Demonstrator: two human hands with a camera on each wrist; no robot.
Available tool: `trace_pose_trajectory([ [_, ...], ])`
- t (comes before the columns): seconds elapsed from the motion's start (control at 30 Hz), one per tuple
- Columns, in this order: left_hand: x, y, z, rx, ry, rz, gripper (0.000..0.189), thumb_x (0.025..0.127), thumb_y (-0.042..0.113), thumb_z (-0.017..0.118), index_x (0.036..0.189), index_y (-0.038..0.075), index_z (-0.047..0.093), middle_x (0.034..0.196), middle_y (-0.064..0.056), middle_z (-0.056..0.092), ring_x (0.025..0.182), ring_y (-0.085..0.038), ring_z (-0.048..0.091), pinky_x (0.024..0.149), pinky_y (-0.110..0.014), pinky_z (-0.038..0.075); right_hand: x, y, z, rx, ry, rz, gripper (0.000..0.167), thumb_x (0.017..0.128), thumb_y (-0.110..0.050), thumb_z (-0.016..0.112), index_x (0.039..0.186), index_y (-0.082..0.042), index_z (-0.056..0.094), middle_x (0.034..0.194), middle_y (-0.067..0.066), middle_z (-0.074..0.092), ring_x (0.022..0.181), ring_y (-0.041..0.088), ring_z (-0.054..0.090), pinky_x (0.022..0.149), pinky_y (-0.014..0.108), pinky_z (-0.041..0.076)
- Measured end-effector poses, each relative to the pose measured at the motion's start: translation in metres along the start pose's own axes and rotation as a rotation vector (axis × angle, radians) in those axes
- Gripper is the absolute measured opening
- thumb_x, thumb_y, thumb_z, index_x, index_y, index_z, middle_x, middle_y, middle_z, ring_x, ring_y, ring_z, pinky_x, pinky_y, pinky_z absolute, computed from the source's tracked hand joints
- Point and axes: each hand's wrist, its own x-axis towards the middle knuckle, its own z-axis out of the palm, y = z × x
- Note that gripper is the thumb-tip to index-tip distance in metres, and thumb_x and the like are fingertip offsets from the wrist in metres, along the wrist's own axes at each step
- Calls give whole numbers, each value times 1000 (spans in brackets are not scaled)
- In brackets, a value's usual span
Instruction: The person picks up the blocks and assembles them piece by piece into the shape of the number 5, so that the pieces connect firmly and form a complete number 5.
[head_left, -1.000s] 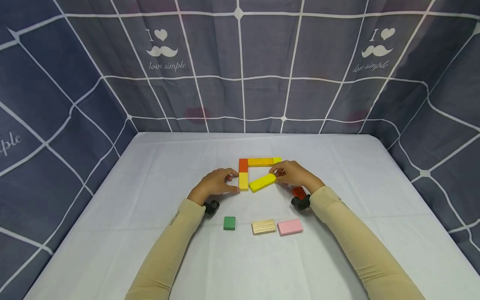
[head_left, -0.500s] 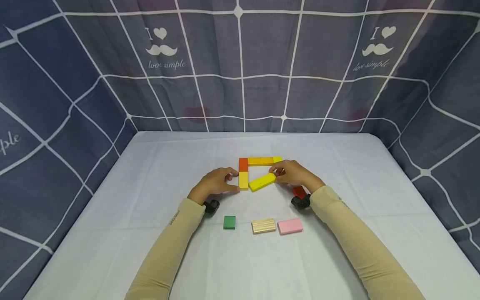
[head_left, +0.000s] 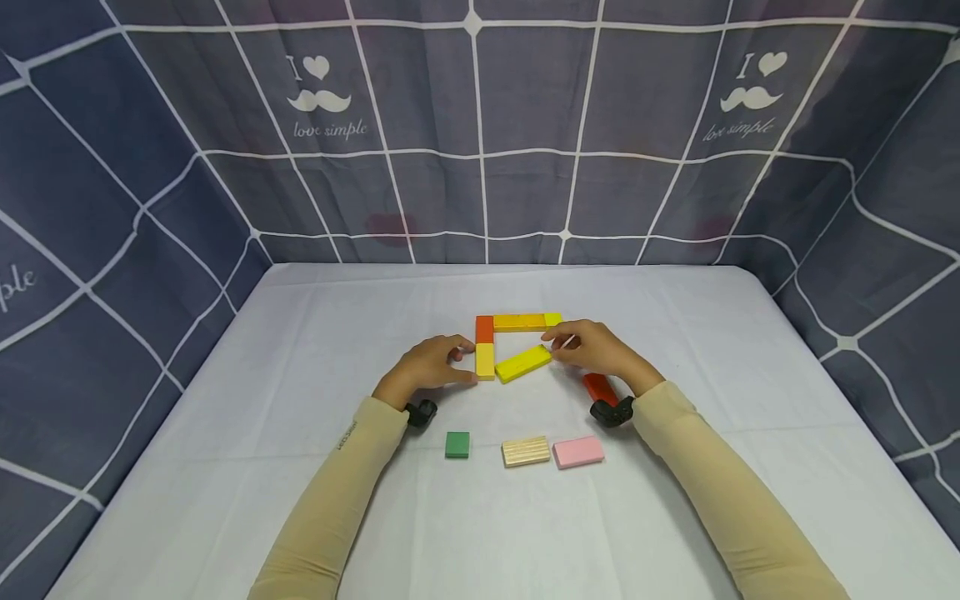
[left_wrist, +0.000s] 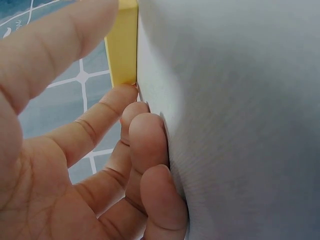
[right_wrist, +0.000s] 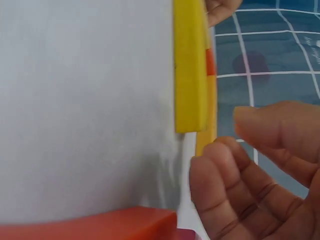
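Yellow block (head_left: 522,364): flat, aslant on the white-clothed worktop (head_left: 187,458), roughly midway between left and right edges, well in from the far edge. Right hand (head_left: 596,346) just beside its right end, thumb and fingers parted, gripping nothing; I see a gap. Left end just beside an amber block (head_left: 485,362); contact I cannot tell. Left hand (head_left: 431,362): thumb and index finger spread, tips touching the amber block. Toward the far edge: orange block (head_left: 484,329), long amber block (head_left: 519,322), small lime block (head_left: 552,319). Red block (head_left: 597,387) near the right wrist, partly hidden. Farthest from far edge: green block (head_left: 457,444), ribbed block (head_left: 526,451), pink block (head_left: 578,452).
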Motion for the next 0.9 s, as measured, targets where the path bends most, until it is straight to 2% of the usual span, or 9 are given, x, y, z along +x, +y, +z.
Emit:
trace_pose_trajectory([
  [0.23, 0, 0, 0, -8, 4, -2, 59, 95, 33, 86, 147, 15, 66, 129, -10, 69, 112, -27, 60, 103, -48, 51, -15, -5, -7, 206, 86, 24, 32, 104, -9, 70, 133, 5, 71, 119, 18, 72, 99, 27, 65, 82, 32, 58],
  [0.37, 0, -1, 1, -5, 6, 1, 59, 94, 33, 86, 146, 15, 66, 127, -10, 69, 111, -27, 60, 103, -47, 51, -21, -4, -11, 261, 140, 52, 32, 105, -9, 70, 133, 7, 70, 117, 19, 70, 99, 30, 64, 82, 34, 60],
  [0.63, -1, 0, 1, -11, 6, -6, 59, 94, 33, 87, 147, 15, 66, 126, -10, 69, 109, -27, 60, 101, -46, 51, -26, 6, -14, 285, 179, 100, 31, 107, -6, 67, 133, 9, 68, 122, 28, 69, 100, 41, 67, 82, 31, 61],
  [0.8, 0, 0, 2, -12, 12, -5, 58, 94, 33, 87, 146, 15, 66, 125, -9, 69, 109, -27, 59, 101, -46, 51, -31, 15, -16, 276, 201, 99, 32, 106, -8, 68, 133, 10, 69, 116, 25, 72, 100, 32, 65, 83, 28, 58],
  [0.9, 0, 0, 2, -12, 11, -5, 59, 94, 33, 87, 146, 15, 66, 125, -10, 68, 109, -27, 59, 101, -46, 51, -34, 19, -17, 264, 215, 104, 33, 106, -9, 68, 133, 8, 69, 119, 23, 72, 102, 28, 63, 83, 27, 55],
])
